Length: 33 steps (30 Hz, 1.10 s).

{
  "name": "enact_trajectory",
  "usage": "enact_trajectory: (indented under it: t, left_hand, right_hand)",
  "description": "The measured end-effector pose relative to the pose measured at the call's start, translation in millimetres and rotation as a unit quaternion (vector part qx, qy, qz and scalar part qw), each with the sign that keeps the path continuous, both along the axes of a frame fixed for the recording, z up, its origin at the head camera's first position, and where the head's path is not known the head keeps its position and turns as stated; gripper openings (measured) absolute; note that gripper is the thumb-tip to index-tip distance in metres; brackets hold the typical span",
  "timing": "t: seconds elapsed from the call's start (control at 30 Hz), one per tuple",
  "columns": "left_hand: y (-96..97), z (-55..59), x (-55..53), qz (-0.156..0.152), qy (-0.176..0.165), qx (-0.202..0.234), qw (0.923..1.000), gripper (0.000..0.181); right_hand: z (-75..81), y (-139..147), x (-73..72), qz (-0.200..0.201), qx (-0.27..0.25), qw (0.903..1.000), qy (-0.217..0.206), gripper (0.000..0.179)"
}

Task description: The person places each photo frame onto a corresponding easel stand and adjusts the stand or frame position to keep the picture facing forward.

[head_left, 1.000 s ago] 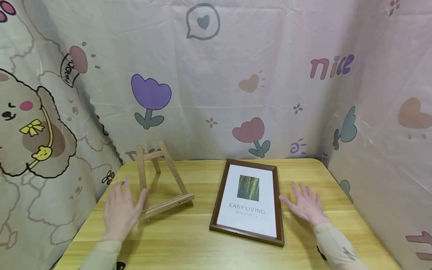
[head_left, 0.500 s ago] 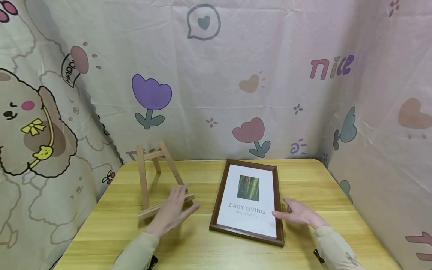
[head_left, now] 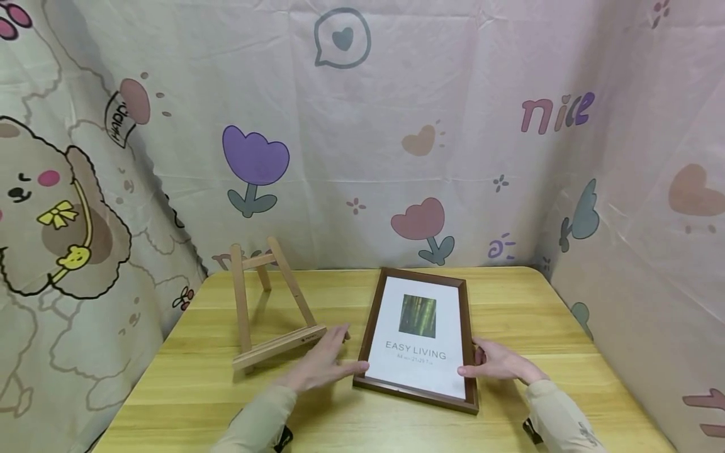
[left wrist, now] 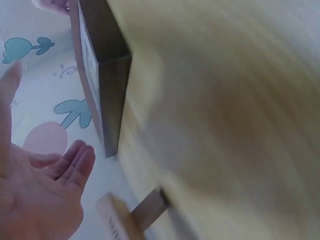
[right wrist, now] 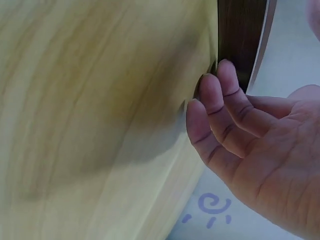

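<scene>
A brown picture frame (head_left: 416,346) lies flat on the table; its white sheet reads "EASY LIVING" below a small green picture. My right hand (head_left: 504,362) is at the frame's right edge, thumb over the top and fingers curled against the outer side. The right wrist view shows those fingertips (right wrist: 227,75) low against the dark side (right wrist: 242,40). My left hand (head_left: 320,365) reaches between easel and frame, fingers loosely extended, thumb over the frame's lower left edge. Whether that thumb touches cannot be told. A wooden easel (head_left: 277,346) stands just left of this hand.
The wooden table (head_left: 187,402) carries both things. Behind it and at both sides hangs a pale printed cloth (head_left: 340,126) with flowers and hearts. The easel's ledge end (left wrist: 120,220) is close to my left hand in the left wrist view.
My left hand has moved right, from the easel's left side across its ledge to the picture frame. My right hand has drawn nearer, its fingers now curled at the frame's right edge.
</scene>
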<state>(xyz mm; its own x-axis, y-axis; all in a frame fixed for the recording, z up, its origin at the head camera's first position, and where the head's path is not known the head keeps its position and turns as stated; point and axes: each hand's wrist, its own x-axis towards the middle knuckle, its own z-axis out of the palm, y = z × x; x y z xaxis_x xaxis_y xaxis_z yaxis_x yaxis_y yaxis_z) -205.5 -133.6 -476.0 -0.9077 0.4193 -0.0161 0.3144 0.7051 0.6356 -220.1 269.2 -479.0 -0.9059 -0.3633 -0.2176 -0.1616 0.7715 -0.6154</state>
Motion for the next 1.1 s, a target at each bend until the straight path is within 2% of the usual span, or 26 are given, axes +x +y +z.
enact_trajectory:
  t: [0.17, 0.23, 0.33, 0.6, 0.73, 0.93, 1.03, 1.1]
  left_hand:
    - [8.0, -10.6, -4.2, -0.033, -0.054, -0.002, 0.9980, 0.119]
    - [10.0, -14.1, -6.0, -0.041, -0.067, 0.000, 0.9970, 0.125]
    - [12.0, -17.7, -8.1, -0.050, -0.077, -0.003, 0.9958, 0.129]
    - [14.6, -22.3, -15.3, -0.068, -0.068, -0.011, 0.9953, 0.125]
    - [16.1, -25.8, -17.8, -0.060, -0.074, -0.019, 0.9953, 0.123]
    - [19.0, -31.1, -19.4, -0.045, -0.082, -0.005, 0.9956, 0.123]
    - [20.3, -31.8, -19.4, -0.043, -0.083, 0.001, 0.9956, 0.123]
    - [20.8, -31.7, -19.6, -0.041, -0.088, 0.000, 0.9953, 0.123]
  right_hand:
    - [-2.2, 4, 0.5, -0.001, -0.017, 0.9996, -0.023, 0.102]
    - [-3.0, 5, 0.8, 0.006, -0.028, 0.9991, -0.030, 0.111]
    - [-4.5, 7, 1.0, 0.018, -0.050, 0.9978, -0.040, 0.113]
    - [-6.3, 7, -1.7, 0.028, -0.075, 0.9955, -0.050, 0.115]
    - [-8.3, 6, -5.2, 0.020, -0.079, 0.9957, -0.045, 0.114]
    - [-11.5, 6, -8.8, 0.003, -0.086, 0.9954, -0.042, 0.116]
    - [-12.5, 7, -8.2, 0.005, -0.095, 0.9943, -0.048, 0.118]
    - [-12.8, 8, -7.4, 0.020, -0.094, 0.9944, -0.044, 0.112]
